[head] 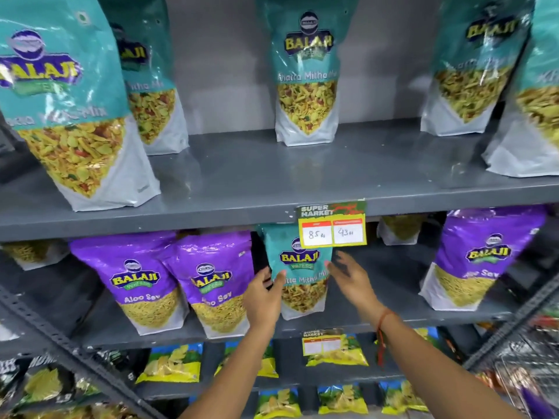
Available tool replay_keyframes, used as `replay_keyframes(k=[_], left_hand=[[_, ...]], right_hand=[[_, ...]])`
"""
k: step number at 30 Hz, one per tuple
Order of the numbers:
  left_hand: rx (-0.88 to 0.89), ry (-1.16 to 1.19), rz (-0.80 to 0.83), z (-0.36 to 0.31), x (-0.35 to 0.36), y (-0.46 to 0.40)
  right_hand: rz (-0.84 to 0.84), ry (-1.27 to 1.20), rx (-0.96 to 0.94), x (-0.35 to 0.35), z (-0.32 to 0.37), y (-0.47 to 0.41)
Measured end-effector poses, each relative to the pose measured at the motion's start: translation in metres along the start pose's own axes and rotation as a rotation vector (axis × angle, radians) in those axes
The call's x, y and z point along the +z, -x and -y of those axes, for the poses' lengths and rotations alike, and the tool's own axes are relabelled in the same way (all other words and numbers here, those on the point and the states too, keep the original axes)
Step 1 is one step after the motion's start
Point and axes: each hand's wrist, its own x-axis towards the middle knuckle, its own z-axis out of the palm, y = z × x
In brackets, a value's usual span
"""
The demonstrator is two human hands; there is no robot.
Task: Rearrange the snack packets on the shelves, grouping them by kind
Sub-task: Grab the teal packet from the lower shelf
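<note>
A teal Khatta Mitha Mix packet [302, 267] stands upright on the middle shelf [393, 300] among purple Aloo Sev packets [145, 282]. My left hand [264, 294] touches its left edge, fingers curled round the side. My right hand [351, 276] hovers just right of the packet with fingers spread, holding nothing. On the top shelf [272, 182] stand more teal packets: a big one [69, 116] at front left, one [307, 71] at the back middle, others at the right [475, 65].
A price tag [332, 225] hangs from the top shelf's edge, over the teal packet's top. Another purple Aloo Sev packet [478, 258] stands at the right. Yellow and blue chip bags [172, 362] fill the lower shelves. A slanted metal brace [60, 340] crosses the lower left.
</note>
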Motion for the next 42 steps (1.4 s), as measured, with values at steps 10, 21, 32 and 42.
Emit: replay_keyframes(k=[10,21,32,42], left_hand=[[0.121,-0.11,-0.161,0.007,0.01,0.002],[0.252,-0.051,-0.019,0.014,-0.034,0.084],[0.594,0.241,-0.15,-0.105,-0.114,0.109],[0.82,0.329,-0.278,-0.257,-0.138,0.011]], right_hand=[[-0.074,0.1,-0.148,-0.001,-0.021,-0.016],[-0.105,0.163,-0.227,-0.038,-0.015,0.094],[-0.147,0.005,-0.567,-0.077,0.121,0.144],[-0.258,-0.174,-0.818,-0.098,0.287,0.073]])
